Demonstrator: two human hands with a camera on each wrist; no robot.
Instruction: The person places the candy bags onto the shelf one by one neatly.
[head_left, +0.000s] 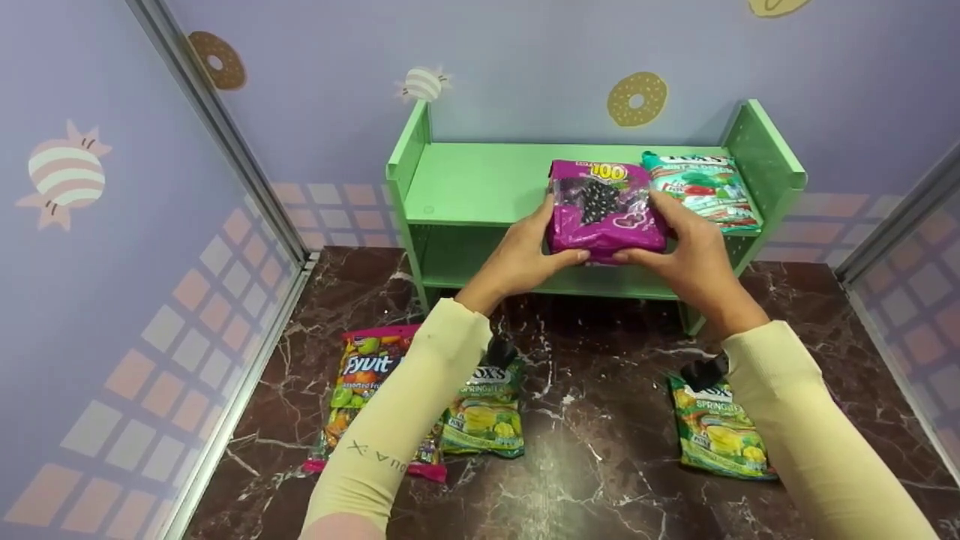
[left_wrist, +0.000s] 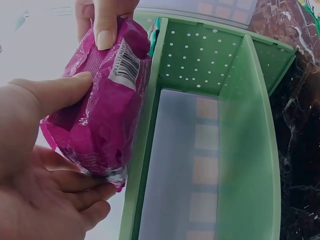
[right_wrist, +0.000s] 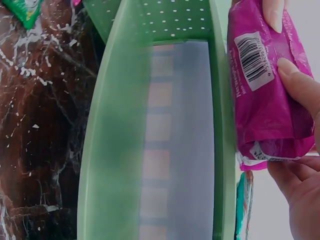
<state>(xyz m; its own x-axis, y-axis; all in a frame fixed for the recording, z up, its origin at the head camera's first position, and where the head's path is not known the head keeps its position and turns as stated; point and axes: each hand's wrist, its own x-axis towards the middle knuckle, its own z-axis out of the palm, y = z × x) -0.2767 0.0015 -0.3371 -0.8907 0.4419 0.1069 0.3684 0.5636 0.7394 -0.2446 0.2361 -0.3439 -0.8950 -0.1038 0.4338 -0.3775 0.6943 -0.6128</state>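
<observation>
Both hands hold a purple candy bag [head_left: 604, 206] by its two ends, at the front of the green shelf's [head_left: 472, 176] top board. My left hand [head_left: 521, 255] grips the left end, thumb along the near side and fingers behind. On the opposite end my right hand [head_left: 694, 247] grips the same way. A barcode label on the bag's side shows in both wrist views, where the purple bag [left_wrist: 107, 110] stands out beside the shelf board. To the right of the bag, a teal mint candy bag [head_left: 705, 187] lies on the top board, partly covered by the right hand.
On the dark marbled floor [head_left: 577, 450] lie a multicoloured fruit candy bag [head_left: 352, 397] and a green-yellow candy bag [head_left: 487, 420], both partly behind the left sleeve. Another green-yellow bag [head_left: 720, 435] lies beside the right sleeve. Purple walls [head_left: 517, 67] enclose the shelf.
</observation>
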